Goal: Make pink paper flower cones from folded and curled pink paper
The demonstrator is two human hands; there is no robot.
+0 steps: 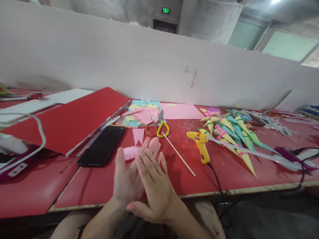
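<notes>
Above the table's front edge, my left hand (127, 182) is palm up with its fingers stretched out. Across its palm lies my right hand (157, 186), palm down and fingers straight. The two palms touch or nearly touch; whether anything small is between them is hidden. Just beyond the left thumb is a curved pink paper piece (131, 152). Behind it lies a notched pink paper strip (138, 135). Scissors (161, 127) with red and yellow handles rest past my fingertips, and a thin white stick (179, 155) lies to the right.
To the right, a yellow glue gun (201, 146) with its cord sits beside a pile of paper cones (229, 127). A black phone (102, 146) and a large red board (82, 116) are on the left. Paper scraps (143, 114) lie behind, before a white partition (139, 63).
</notes>
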